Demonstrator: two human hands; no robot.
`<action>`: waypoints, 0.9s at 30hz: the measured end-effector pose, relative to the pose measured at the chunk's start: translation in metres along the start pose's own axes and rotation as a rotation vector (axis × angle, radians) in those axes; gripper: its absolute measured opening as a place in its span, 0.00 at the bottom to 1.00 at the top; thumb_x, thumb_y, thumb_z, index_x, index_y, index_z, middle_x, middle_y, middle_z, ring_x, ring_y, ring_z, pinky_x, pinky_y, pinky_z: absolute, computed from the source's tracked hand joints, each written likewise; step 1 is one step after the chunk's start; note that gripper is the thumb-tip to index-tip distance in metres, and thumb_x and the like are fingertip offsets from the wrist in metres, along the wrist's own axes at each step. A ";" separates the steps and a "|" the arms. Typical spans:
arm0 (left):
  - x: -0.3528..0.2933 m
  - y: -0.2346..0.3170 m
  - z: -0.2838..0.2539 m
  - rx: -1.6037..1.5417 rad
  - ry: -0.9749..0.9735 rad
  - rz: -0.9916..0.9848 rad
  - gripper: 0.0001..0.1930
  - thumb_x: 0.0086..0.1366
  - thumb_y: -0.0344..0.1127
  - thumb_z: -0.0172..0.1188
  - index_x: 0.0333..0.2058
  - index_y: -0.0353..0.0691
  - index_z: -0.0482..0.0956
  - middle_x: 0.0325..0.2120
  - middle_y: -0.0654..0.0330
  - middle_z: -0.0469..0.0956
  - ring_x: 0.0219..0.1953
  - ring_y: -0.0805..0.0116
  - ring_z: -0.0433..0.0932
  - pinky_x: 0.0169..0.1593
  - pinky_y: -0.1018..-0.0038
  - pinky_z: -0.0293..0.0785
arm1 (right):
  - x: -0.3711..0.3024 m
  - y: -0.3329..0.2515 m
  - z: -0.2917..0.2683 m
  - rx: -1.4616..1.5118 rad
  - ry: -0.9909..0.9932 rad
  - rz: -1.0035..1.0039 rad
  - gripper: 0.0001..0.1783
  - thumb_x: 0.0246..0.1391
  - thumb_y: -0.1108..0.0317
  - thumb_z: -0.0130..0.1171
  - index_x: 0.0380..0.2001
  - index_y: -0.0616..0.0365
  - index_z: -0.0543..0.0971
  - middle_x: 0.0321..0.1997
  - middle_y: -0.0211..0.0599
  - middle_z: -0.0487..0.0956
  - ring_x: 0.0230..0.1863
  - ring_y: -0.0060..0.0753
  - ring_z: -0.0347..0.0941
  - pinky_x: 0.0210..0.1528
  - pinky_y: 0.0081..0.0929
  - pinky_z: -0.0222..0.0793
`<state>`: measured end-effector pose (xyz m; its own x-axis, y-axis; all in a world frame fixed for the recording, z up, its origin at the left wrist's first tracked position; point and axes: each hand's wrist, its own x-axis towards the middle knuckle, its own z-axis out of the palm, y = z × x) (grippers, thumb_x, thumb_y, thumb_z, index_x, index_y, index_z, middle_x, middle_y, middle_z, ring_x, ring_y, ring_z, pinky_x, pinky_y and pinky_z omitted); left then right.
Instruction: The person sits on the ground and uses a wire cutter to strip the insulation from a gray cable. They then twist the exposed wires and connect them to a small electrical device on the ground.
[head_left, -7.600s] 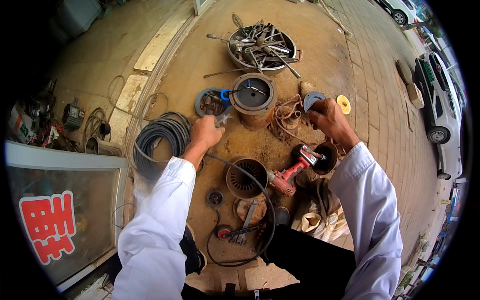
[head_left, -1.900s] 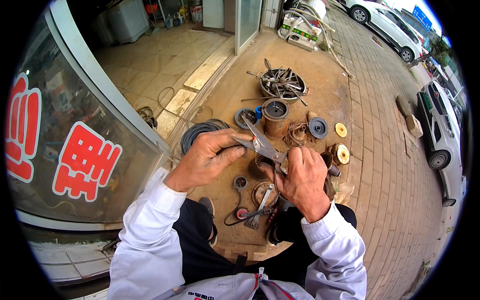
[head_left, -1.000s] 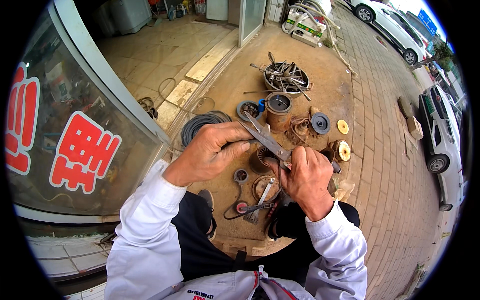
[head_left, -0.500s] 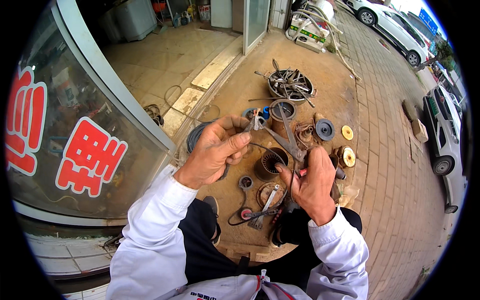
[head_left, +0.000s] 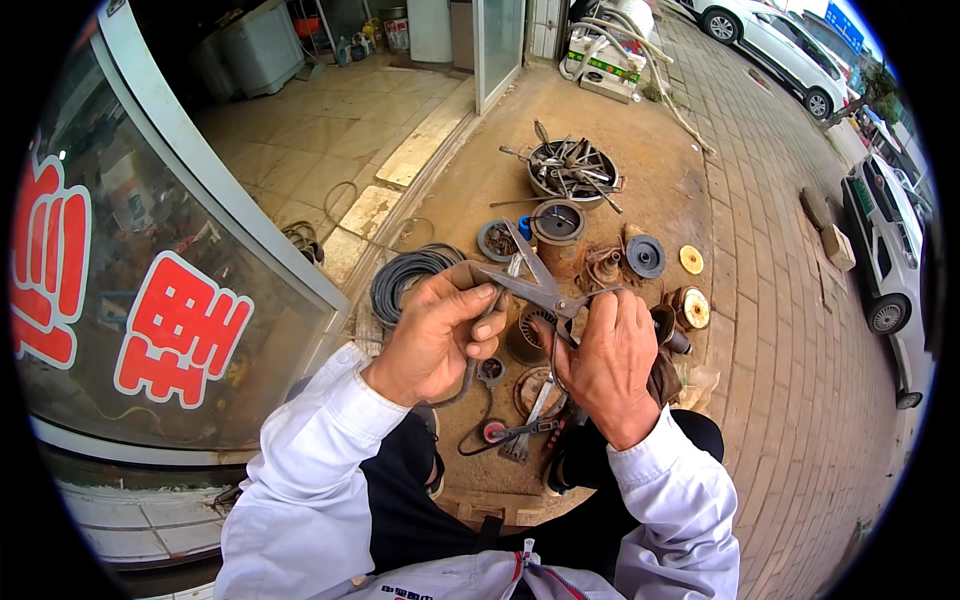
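My right hand is closed round the handles of a pair of metal scissors, whose blades are spread. One blade points up, the other reaches left to the fingertips of my left hand. That left hand pinches a dark cable, which hangs down below the palm. A pale, frayed bit shows just beyond the left fingers, between the blades; the blade partly hides it. Under the scissors stands a motor stator in a round housing.
Ahead stands a bowl of metal tools. Left of my hands lies a coil of grey cable. A black disc, a yellow ring and a copper-wound part sit to the right. A glass door borders the left.
The scissors have swung left, their lower blade now at my left fingertips. My left hand has turned and dropped slightly, and the frayed wire end shows less.
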<state>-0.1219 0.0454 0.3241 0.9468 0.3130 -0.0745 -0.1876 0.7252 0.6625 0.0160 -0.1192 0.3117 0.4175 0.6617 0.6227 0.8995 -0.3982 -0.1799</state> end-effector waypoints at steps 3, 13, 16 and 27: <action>-0.001 -0.002 -0.001 -0.014 -0.006 0.002 0.07 0.73 0.29 0.52 0.47 0.38 0.75 0.39 0.60 0.74 0.29 0.78 0.68 0.27 0.83 0.62 | 0.001 0.000 -0.001 -0.001 -0.030 0.003 0.27 0.42 0.52 0.75 0.29 0.59 0.69 0.30 0.45 0.68 0.33 0.48 0.68 0.35 0.40 0.65; -0.002 -0.003 -0.001 0.144 0.003 0.063 0.07 0.72 0.28 0.57 0.47 0.40 0.77 0.29 0.66 0.72 0.26 0.80 0.68 0.24 0.85 0.59 | -0.002 0.000 -0.004 0.163 -0.105 0.035 0.28 0.47 0.52 0.74 0.28 0.60 0.67 0.26 0.46 0.71 0.26 0.51 0.72 0.26 0.42 0.67; -0.001 -0.002 -0.002 0.163 -0.011 0.069 0.07 0.72 0.29 0.57 0.47 0.40 0.77 0.29 0.66 0.73 0.27 0.80 0.68 0.24 0.84 0.59 | -0.003 0.000 -0.007 0.173 -0.135 0.050 0.28 0.47 0.51 0.74 0.28 0.60 0.67 0.25 0.45 0.72 0.25 0.51 0.72 0.25 0.42 0.68; -0.001 -0.004 -0.001 0.408 -0.037 0.131 0.08 0.73 0.31 0.57 0.48 0.38 0.77 0.29 0.68 0.72 0.27 0.81 0.65 0.27 0.84 0.58 | 0.003 0.001 -0.012 0.102 -0.080 -0.025 0.28 0.47 0.50 0.74 0.27 0.60 0.68 0.23 0.44 0.74 0.23 0.47 0.74 0.23 0.38 0.69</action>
<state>-0.1226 0.0424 0.3208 0.9322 0.3584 0.0514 -0.1948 0.3768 0.9056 0.0165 -0.1258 0.3224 0.4002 0.7206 0.5661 0.9164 -0.3171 -0.2442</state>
